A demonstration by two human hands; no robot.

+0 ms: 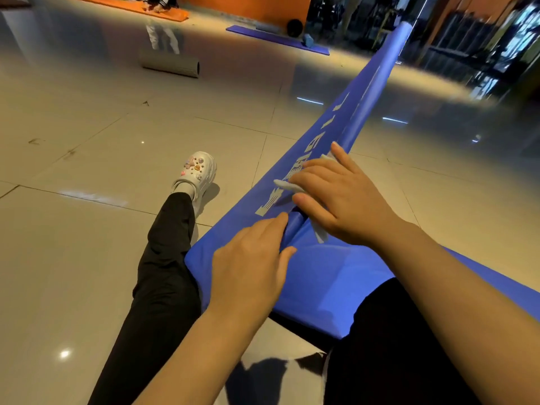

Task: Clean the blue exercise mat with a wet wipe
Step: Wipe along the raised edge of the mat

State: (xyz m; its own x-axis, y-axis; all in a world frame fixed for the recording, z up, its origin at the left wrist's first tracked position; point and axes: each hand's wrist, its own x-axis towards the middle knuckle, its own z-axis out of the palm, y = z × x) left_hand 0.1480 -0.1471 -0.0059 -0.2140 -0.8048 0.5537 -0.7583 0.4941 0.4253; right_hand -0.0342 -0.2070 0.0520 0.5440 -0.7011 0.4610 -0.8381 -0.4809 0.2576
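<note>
Blue foam fills the centre and right of the frame: the blue exercise mat (330, 267) runs from your lap at lower right up to a rolled end at upper right, with pale lettering along it. You sit on a tiled floor (87, 135), one leg in black trousers stretched toward a white clog (198, 173) at mid-left.

Your right hand (336, 197) lies flat on the mat at centre frame, fingers straight, pressing the wet wipe (287, 185) against the printed letters; white edges of the wipe show beyond your fingertips and beneath your palm. Your left hand (254, 261), just below it, has its grip on a raised fold of the mat, thumb on one side and fingers on the other, pinching it.

To wipe well, I judge you should keep that left pinch firm so the mat does not slide, flatten the fold once you reach it, and draw the wipe in long overlapping strokes, keeping it spread under the whole palm so it does not bunch.

A grey rolled mat (171, 65) lies at upper left, with another blue mat (277, 39) beyond.
</note>
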